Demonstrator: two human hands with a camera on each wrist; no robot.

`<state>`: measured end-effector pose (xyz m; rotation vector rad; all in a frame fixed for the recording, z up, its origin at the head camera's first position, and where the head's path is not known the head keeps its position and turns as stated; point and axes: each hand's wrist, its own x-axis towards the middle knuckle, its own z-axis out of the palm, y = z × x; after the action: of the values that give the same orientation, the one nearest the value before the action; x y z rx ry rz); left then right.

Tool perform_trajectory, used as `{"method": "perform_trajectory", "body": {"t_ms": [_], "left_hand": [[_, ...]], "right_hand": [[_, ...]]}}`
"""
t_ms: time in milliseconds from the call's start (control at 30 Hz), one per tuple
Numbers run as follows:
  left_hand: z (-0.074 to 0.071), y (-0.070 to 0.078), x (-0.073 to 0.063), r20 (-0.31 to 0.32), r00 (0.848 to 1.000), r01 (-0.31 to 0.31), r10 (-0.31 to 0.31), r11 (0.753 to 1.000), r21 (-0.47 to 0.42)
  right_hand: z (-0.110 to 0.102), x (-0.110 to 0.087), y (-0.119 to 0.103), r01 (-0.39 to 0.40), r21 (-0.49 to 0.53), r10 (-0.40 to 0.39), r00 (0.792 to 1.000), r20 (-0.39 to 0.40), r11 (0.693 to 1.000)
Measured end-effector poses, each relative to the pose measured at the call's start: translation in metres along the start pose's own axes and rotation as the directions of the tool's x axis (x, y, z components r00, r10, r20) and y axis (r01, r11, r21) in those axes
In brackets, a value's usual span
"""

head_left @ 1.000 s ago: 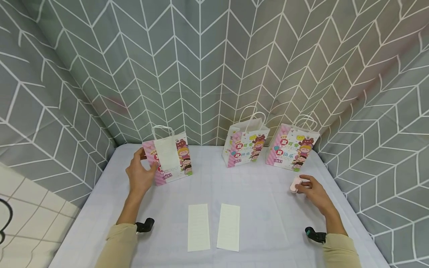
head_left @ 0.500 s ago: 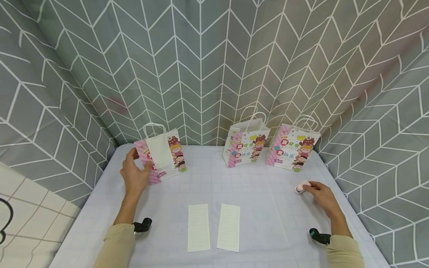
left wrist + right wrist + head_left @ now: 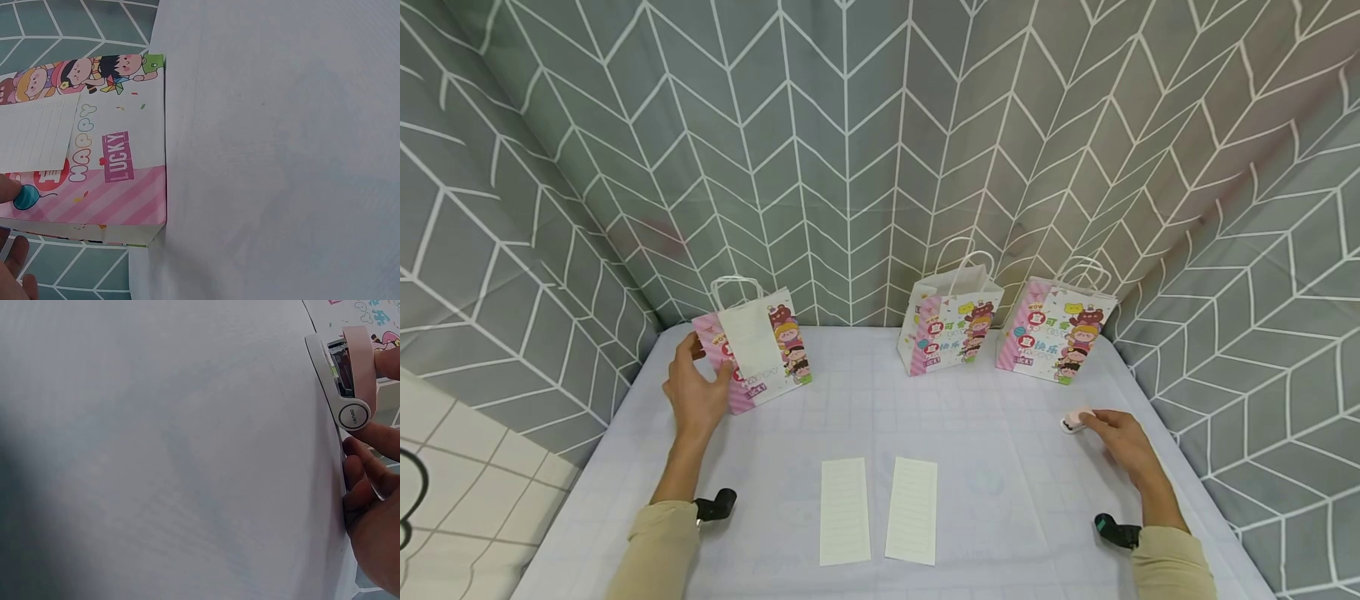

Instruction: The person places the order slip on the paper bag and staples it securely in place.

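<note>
My left hand (image 3: 696, 396) grips the left side of a pink and white cartoon paper bag (image 3: 792, 346), thumb on its front. The bag stands upright at the table's back left, and a lined cream paper slip (image 3: 751, 342) covers part of its printed front, near the handles. In the left wrist view the thumb lies on the bag's front (image 3: 134, 156), just beside the slip's edge. At the right, my right hand (image 3: 1122, 442) pinches a small pink and white stapler (image 3: 1074, 419). The right wrist view shows the stapler (image 3: 361, 369) with its base down on the white tabletop and its top raised.
Two more matching paper bags, one at back centre (image 3: 951, 329) and one at back right (image 3: 1052, 329), stand near the patterned curtain (image 3: 850, 167). Two cream lined slips, a left one (image 3: 844, 512) and a right one (image 3: 912, 510), lie flat at the front middle.
My left hand has slid the bag with its slip leftward. My right hand has moved slightly right and toward me with the stapler, which has turned and come down to the tabletop.
</note>
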<state>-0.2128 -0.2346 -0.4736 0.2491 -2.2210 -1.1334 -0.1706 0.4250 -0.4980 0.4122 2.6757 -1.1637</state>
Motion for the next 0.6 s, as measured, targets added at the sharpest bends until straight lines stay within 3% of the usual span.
{"method": "perform_trajectory", "body": {"t_ms": [600], "left_hand": [[-0.0011,-0.0062,-0.0015,0.022,1.0,0.012,-0.013,1.0,0.013]], "right_hand": [[0.0032,0.0,0.0047,0.032,-0.01,-0.033,0.999,-0.024,0.999]]}}
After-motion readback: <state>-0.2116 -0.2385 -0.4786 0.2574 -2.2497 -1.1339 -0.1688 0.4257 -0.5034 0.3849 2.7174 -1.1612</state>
